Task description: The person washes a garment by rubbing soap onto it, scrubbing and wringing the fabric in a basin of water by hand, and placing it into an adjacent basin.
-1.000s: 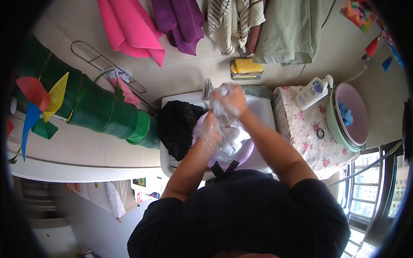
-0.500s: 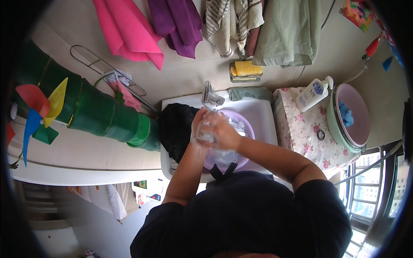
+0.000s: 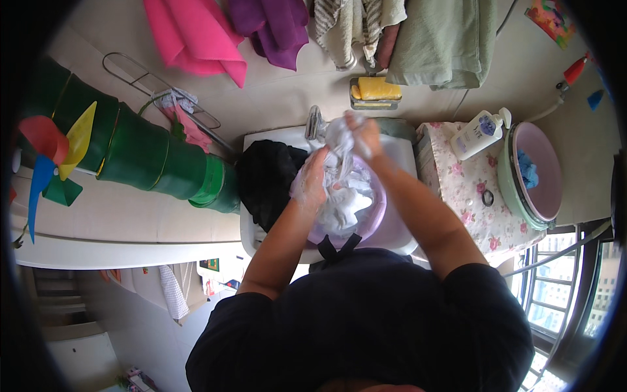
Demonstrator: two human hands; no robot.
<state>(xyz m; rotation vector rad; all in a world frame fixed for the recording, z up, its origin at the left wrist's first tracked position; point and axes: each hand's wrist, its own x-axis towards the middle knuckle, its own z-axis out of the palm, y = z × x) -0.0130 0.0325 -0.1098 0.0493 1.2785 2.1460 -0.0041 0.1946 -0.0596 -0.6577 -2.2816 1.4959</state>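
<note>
Over a light purple basin (image 3: 377, 219), which stands in the white sink (image 3: 403, 147), I hold a wet white cloth (image 3: 351, 202) with suds on it. My right hand (image 3: 366, 136) is closed around a bunched end of the cloth, lifted toward the far side next to the chrome faucet (image 3: 315, 124). Lower and to the left, my left hand (image 3: 313, 181) grips another part of it; some of its fingers are hidden behind the cloth. The rest of the cloth hangs into the basin. Suds cling to my left wrist.
Black fabric (image 3: 269, 186) lies over the sink's left side. A yellow soap bar (image 3: 379, 88) sits in a wall dish. To the right, a flowered cover (image 3: 450, 189) bears a white pump bottle (image 3: 480, 136) and stacked basins (image 3: 539, 166). Towels (image 3: 444, 46) hang above.
My hands were pressed together over the basin. My right hand has since moved up and away, drawing the white cloth out between both hands, and the view has shifted slightly.
</note>
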